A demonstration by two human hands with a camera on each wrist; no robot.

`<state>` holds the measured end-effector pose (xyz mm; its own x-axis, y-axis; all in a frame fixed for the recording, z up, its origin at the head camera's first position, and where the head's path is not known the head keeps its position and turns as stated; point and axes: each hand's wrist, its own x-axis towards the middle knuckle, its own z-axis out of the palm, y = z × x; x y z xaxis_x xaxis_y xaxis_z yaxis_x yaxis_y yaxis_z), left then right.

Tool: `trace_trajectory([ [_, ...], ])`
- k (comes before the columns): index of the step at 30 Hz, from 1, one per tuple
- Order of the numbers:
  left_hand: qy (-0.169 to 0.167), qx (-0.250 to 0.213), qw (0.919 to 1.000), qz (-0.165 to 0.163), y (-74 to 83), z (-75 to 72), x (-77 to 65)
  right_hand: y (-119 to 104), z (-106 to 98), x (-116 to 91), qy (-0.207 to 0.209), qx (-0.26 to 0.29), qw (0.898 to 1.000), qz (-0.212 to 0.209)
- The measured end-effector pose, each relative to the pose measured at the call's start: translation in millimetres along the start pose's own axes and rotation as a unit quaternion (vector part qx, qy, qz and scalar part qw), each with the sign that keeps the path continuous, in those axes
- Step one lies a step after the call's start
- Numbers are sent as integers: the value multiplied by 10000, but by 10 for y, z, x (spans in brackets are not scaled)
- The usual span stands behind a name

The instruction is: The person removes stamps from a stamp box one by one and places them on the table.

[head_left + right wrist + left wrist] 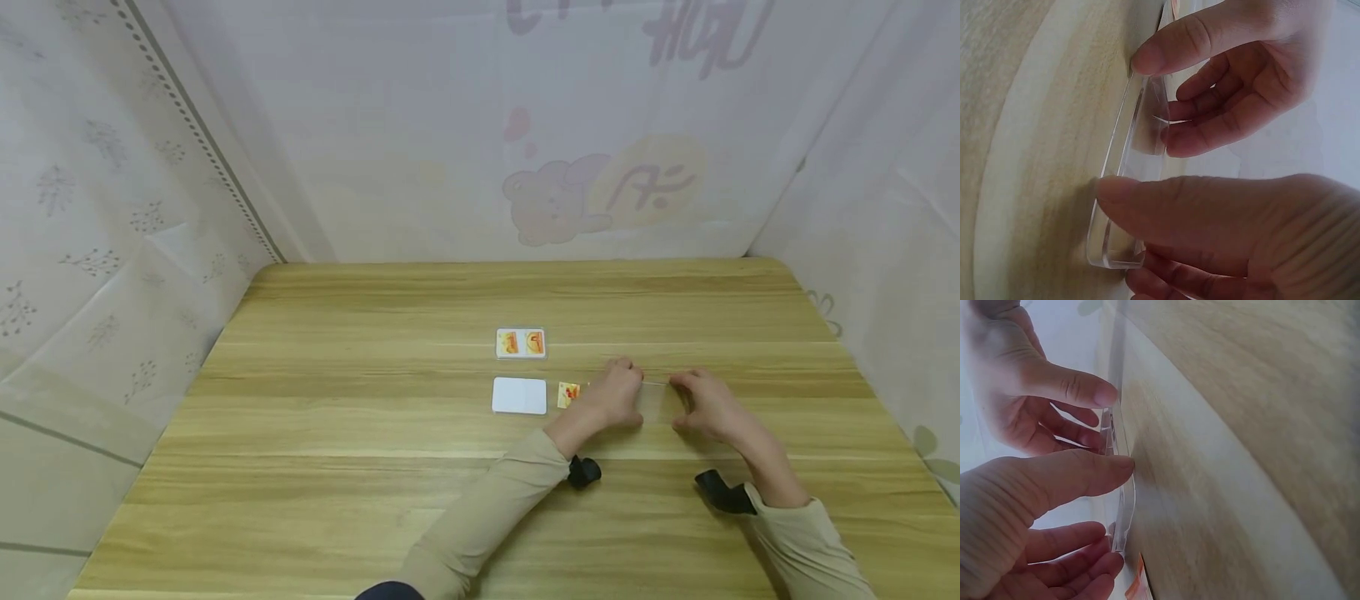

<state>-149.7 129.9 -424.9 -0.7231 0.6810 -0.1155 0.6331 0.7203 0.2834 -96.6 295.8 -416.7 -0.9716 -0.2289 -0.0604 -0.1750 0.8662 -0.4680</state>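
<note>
A clear, shallow plastic case (1124, 134) lies low over the wooden table, between the two hands. My left hand (615, 396) grips its left end, thumb on the near edge and fingers on the far edge. At the opposite end, my right hand (712, 406) pinches it the same way, as the right wrist view shows. A small orange-and-yellow picture card (567, 395) lies just left of the left hand, partly covered by it. Farther left is a white rounded rectangle (519, 396), either a blank card or a case.
Behind the white rectangle lies another rounded case (521, 342) with two orange picture cards showing in it. The wooden table (337, 433) reaches back to a printed curtain (412, 125), with more curtains at both sides. Black wrist mounts (724, 493) sit at the cuffs.
</note>
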Motion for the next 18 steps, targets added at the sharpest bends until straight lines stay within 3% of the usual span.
trace_trajectory([
  [8,148,-167,9996,198,-30,-35,-10,1,-16,-17,189,-103,9994,-286],
  [18,306,-1111,9915,607,-187,-126,-86,-41,-115,-53,119,12,9995,-296],
])
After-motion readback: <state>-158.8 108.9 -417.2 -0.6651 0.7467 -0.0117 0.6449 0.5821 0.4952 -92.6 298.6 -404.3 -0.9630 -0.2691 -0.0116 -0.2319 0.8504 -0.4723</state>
